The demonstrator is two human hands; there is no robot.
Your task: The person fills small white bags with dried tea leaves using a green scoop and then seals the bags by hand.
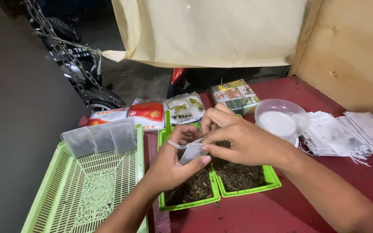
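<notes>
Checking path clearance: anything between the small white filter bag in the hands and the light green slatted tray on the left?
Nothing visible. The small white filter bag sits between the left hand and right hand. Only bare red table separates it from the light green slatted tray, whose near part is open.

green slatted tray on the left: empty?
No: three filled small bags lean in a row against the far rim of the green slatted tray.

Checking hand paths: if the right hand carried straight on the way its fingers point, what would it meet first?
Likely the small white bag it already pinches, then the left hand directly beyond; depth between them is unclear.
</notes>
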